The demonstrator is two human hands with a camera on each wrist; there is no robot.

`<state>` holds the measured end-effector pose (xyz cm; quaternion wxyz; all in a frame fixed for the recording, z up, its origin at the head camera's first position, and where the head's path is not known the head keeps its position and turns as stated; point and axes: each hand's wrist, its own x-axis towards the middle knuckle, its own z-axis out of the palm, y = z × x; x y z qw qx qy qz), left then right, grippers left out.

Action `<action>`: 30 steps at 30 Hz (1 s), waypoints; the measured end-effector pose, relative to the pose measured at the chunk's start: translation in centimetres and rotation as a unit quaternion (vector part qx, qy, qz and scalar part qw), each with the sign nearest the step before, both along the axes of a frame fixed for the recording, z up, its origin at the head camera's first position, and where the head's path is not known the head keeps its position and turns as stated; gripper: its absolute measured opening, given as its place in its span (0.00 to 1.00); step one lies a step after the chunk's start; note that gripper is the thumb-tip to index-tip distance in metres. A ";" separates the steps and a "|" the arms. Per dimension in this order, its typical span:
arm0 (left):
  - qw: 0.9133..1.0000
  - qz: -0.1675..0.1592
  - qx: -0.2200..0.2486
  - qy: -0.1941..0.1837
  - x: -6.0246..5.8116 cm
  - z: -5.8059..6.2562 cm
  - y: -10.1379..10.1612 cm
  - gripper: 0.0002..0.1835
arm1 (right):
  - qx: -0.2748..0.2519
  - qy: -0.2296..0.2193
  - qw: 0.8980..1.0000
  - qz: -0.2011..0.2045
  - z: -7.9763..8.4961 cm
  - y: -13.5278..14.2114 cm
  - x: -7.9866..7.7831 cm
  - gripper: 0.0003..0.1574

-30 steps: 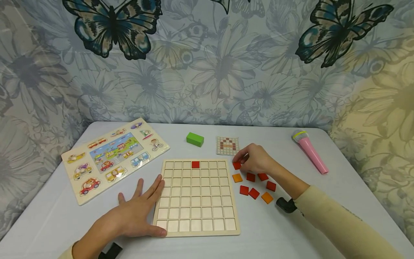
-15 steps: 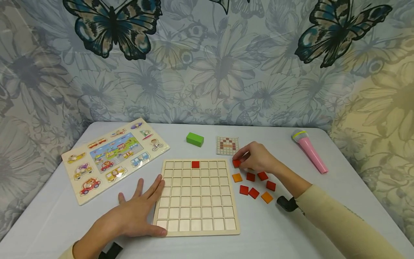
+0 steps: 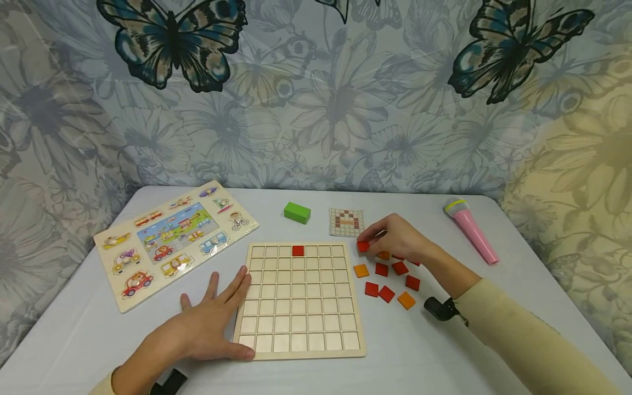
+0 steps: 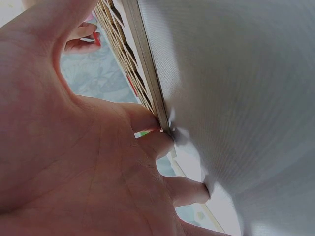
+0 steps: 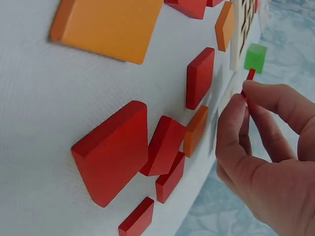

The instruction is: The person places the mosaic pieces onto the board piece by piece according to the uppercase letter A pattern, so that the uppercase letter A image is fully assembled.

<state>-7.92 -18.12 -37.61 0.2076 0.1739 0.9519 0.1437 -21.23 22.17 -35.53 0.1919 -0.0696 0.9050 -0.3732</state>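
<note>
Hand (image 5: 269,172) pinching red tile (image 5: 251,74), 3 orange tiles (image 5: 108,27)

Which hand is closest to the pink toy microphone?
The right hand. Its grip holds a red square tile, to the left of the microphone. The left hand rests farther left, at the left edge of the pale wooden grid board.

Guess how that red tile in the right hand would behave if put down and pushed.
The red tile is probably stiff, its visible edge being straight. It seems light: the right hand holds it in a fingertip pinch. Laid flat and pushed, it would likely slide rather than roll, being thin and flat-faced.
</note>
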 end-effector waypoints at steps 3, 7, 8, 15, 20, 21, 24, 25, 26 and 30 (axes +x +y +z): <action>1.000 0.001 0.000 -0.001 0.0 0.0 0.0 0.76 | -0.010 -0.010 1.000 -0.006 0.1 -0.1 0.0 0.18; 1.000 0.000 -0.001 -0.003 0.0 0.0 -0.1 0.76 | -0.019 -0.016 1.000 -0.010 0.3 -0.3 0.1 0.19; 1.000 -0.001 -0.001 -0.003 0.0 0.0 -0.1 0.76 | -0.021 -0.017 1.000 -0.011 0.3 -0.3 0.1 0.19; 1.000 0.000 -0.001 -0.002 0.0 0.0 0.0 0.76 | -0.031 -0.026 0.999 -0.017 0.2 -0.9 0.3 0.18; 1.000 0.002 -0.005 -0.003 0.1 0.0 -0.1 0.76 | -0.045 -0.025 0.999 -0.013 0.2 -1.5 0.5 0.19; 1.000 0.002 -0.005 -0.003 0.0 0.0 -0.1 0.76 | -0.046 -0.026 0.999 -0.012 0.2 -1.7 0.5 0.19; 1.000 0.002 -0.006 -0.004 0.0 0.0 -0.1 0.76 | -0.046 -0.026 0.999 -0.011 0.2 -2.1 0.6 0.19; 1.000 0.002 -0.006 -0.004 0.0 -0.1 -0.1 0.75 | -0.046 -0.026 0.999 -0.011 0.1 -2.3 0.6 0.19; 1.000 0.002 -0.006 -0.005 0.0 -0.1 -0.1 0.75 | -0.048 -0.026 0.998 -0.011 0.1 -2.4 0.6 0.19; 1.000 0.001 -0.005 -0.003 0.0 -0.1 -0.1 0.75 | -0.069 -0.032 0.997 -0.010 -0.1 -3.2 0.7 0.18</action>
